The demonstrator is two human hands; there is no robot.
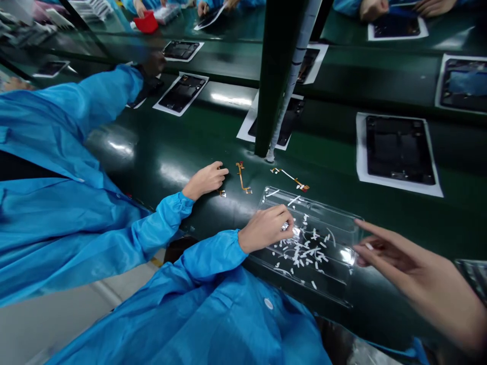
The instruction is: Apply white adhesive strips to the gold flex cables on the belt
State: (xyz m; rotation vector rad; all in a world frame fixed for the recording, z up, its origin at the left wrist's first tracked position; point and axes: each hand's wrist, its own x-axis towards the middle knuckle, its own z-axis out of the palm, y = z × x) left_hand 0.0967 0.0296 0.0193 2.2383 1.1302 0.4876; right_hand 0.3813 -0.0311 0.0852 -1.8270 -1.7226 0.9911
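My left hand (266, 228) is pinched over a clear plastic tray (331, 217); what its fingertips hold, if anything, is too small to make out. Scattered white strips and scraps (304, 251) lie in the tray. At the tray's right edge, my right hand (414, 279) grips with index finger and thumb, and a tiny white piece (369, 247) shows against its fingers. Beyond the tray lies a flex cable (291, 177) with white and orange parts. To its left is an orange flex cable (242, 178), close to a co-worker's hand (207, 180).
A co-worker in a blue coat (57, 203) sits at my left, one arm reaching forward. A dark post (276, 76) rises from the green bench (213, 137). Black device panels on white sheets (399, 149) lie beyond it. More hands (375, 7) work across the bench.
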